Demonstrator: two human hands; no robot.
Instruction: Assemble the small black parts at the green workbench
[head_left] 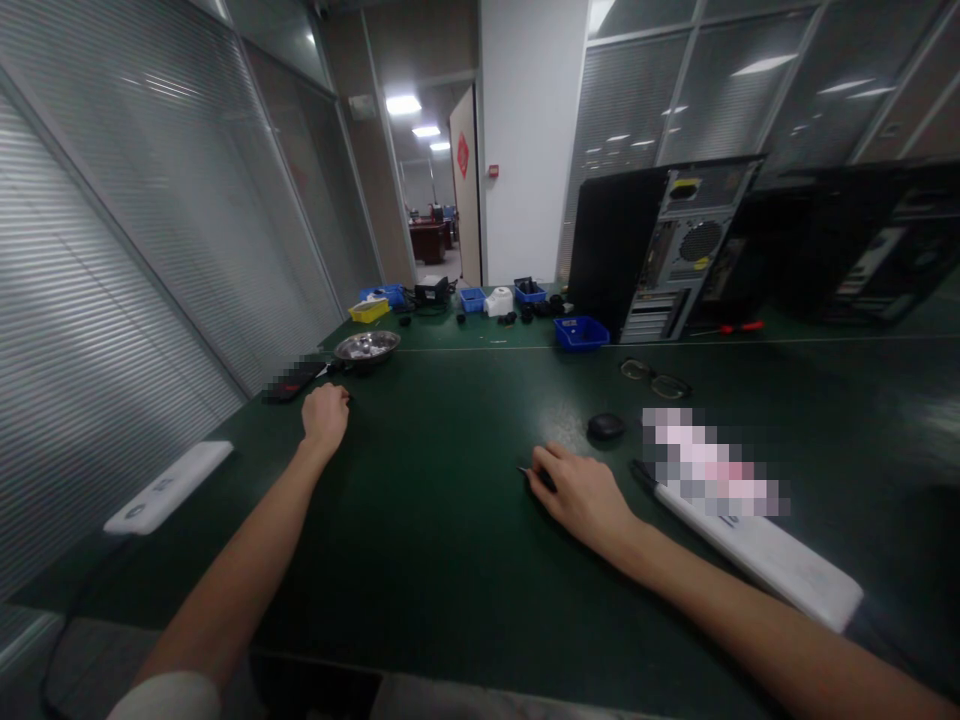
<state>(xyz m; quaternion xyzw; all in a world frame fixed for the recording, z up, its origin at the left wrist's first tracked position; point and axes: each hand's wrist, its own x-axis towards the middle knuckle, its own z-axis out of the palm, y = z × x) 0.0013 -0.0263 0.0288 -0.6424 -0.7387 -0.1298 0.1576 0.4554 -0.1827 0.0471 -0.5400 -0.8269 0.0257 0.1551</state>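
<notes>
My left hand (326, 415) is closed above the green table, just in front of a shiny metal bowl (367, 346). A dark bit shows at its fingertips, too small to name. Further right, my right hand (581, 492) rests low over the table with its fingers curled round a small dark object (546, 478) that has a thin tip pointing left. Most of that object is hidden by the fingers. Beside this hand lies a black rounded item (606, 427), perhaps a computer mouse. A white oblong block (780, 560) with a cable sits to its right.
Glasses (655, 378) lie beyond the right hand. Another white block (169, 487) is at the left edge, and a dark phone-like slab (296, 381) lies near the bowl. Blue bins (581, 334), a yellow bin (369, 311) and computer towers (667, 250) stand at the back.
</notes>
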